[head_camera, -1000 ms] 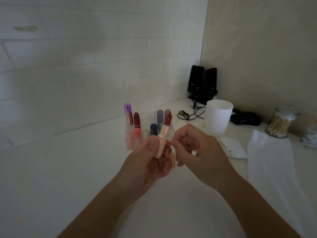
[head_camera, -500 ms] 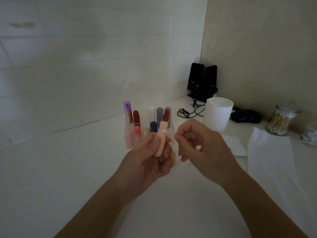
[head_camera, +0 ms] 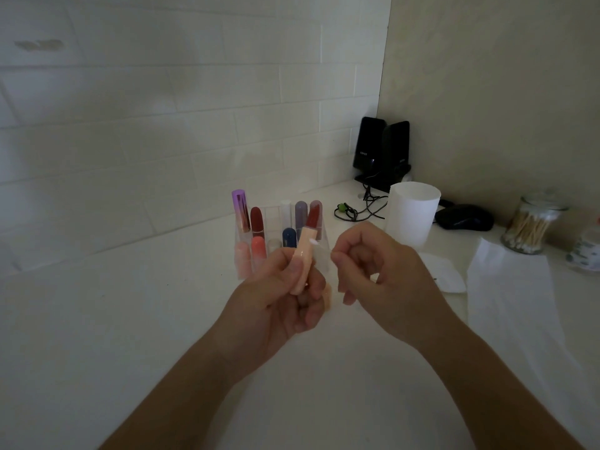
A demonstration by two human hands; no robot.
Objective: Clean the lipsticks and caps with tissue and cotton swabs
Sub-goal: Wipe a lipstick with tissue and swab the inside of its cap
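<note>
My left hand (head_camera: 279, 297) grips a peach lipstick tube (head_camera: 302, 264) tilted upright, its dark red bullet (head_camera: 312, 217) exposed at the top. A peach piece, probably its cap (head_camera: 328, 297), shows behind the lower fingers of that hand. My right hand (head_camera: 383, 274) pinches a cotton swab (head_camera: 319, 247) between thumb and forefinger. The swab's white tip lies against the tube just below the bullet. Behind the hands stands a clear organizer (head_camera: 242, 261) with several capped lipsticks.
A tissue roll (head_camera: 412, 216) stands at the back right, with a folded tissue (head_camera: 444, 271) and a long tissue sheet (head_camera: 509, 303) on the white counter. A glass jar of cotton swabs (head_camera: 532, 228), a black mouse (head_camera: 464, 217), black speakers (head_camera: 383, 151) and cables fill the corner.
My right hand drew back a little from the lipstick, so the swab tip now shows against the tube. The left hand lifted the lipstick slightly.
</note>
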